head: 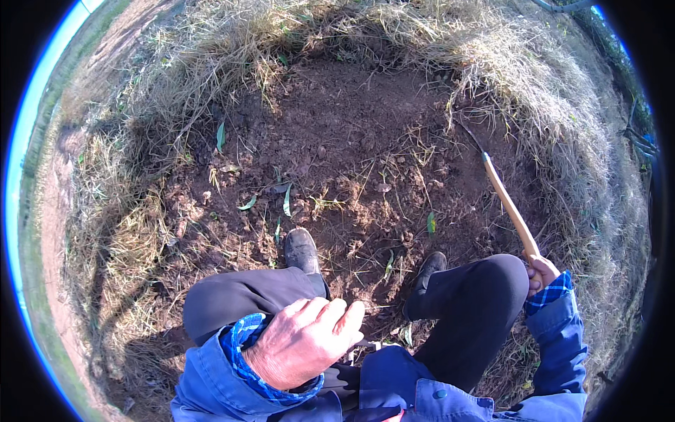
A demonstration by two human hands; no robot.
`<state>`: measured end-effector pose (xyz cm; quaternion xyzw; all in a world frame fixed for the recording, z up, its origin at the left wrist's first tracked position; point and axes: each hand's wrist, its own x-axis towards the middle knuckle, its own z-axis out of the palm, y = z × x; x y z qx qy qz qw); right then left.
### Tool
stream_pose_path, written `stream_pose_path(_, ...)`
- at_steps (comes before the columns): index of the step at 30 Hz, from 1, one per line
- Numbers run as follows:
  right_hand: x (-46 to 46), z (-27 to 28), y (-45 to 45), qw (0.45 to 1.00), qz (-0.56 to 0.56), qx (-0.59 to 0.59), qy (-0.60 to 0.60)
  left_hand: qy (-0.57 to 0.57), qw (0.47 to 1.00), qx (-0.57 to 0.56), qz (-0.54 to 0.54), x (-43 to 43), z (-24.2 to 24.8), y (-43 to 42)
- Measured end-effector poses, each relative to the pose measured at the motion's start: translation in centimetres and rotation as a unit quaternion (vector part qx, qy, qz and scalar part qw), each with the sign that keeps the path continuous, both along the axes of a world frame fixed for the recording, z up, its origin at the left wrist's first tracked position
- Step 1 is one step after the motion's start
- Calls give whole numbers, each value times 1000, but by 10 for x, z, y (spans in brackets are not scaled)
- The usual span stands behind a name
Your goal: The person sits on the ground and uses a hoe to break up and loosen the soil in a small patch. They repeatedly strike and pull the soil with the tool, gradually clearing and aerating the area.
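Note:
My right hand (539, 272), beside my right knee, grips the end of a long, slightly bent wooden handle (509, 205). From its far end a thin dark metal blade or shank (472, 138) curves to the soil at the edge of the dry grass; its exact shape is not clear. My left hand (311, 337) is raised in front of my lap with its back towards me and its fingers curled. Bright sunlight washes it out, and whether it holds anything is hidden. Below it, a pale object (369, 345) is partly covered.
Bare reddish-brown soil (337, 126) lies before me, with several green leaves (287, 200) on it. Dry grass (559, 121) heaps around its far and right edges. My left boot (301, 250) and right shoe (430, 269) stand on the soil. Branches (640, 141) show at far right.

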<state>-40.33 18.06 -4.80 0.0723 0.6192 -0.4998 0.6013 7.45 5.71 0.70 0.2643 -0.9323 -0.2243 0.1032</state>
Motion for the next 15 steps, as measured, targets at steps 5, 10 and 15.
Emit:
stream_pose_path(5, 11, -20, 10, 967, 42, -80, 239, -106, 993, 38, -26, -14, 2, -3)
stream_pose_path(10, -1, -17, -3, 921, 31, -61, 384, -142, 985, 55, -76, -20, 18, -36)
stream_pose_path(15, -42, -41, -111, 939, 54, -11, 341, -236, 968, 17, -85, -37, -3, -69)
